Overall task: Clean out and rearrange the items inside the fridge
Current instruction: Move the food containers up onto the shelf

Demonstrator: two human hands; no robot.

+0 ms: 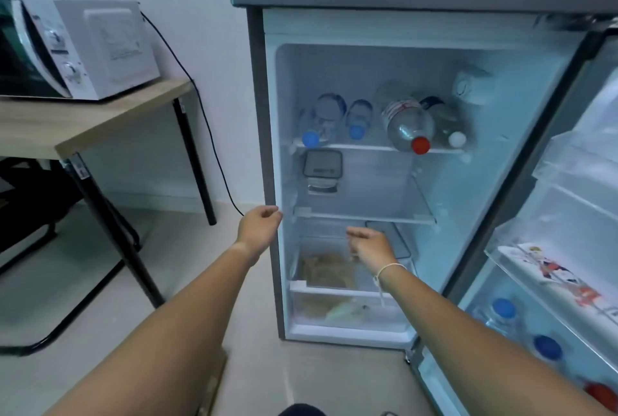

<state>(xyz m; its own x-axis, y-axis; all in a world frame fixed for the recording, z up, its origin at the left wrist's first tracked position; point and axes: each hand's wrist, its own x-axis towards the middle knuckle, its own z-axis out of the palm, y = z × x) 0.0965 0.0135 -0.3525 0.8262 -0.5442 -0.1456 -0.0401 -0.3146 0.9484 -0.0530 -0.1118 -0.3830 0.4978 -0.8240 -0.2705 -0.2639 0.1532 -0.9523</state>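
Both hands held out empty with loosely curled fingers, left hand (259,226) at the open fridge (368,181) frame's edge, right hand (369,245) before the lower shelf (364,216), well below the top-shelf bottles (406,123).

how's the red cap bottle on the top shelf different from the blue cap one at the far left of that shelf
The red-cap bottle is much fatter than the far-left blue-cap bottle. The red-cap bottle's cap juts past the shelf's front edge; the blue-cap bottle's cap sits about at the edge. Both are clear plastic, lying on their sides, caps toward the door opening.
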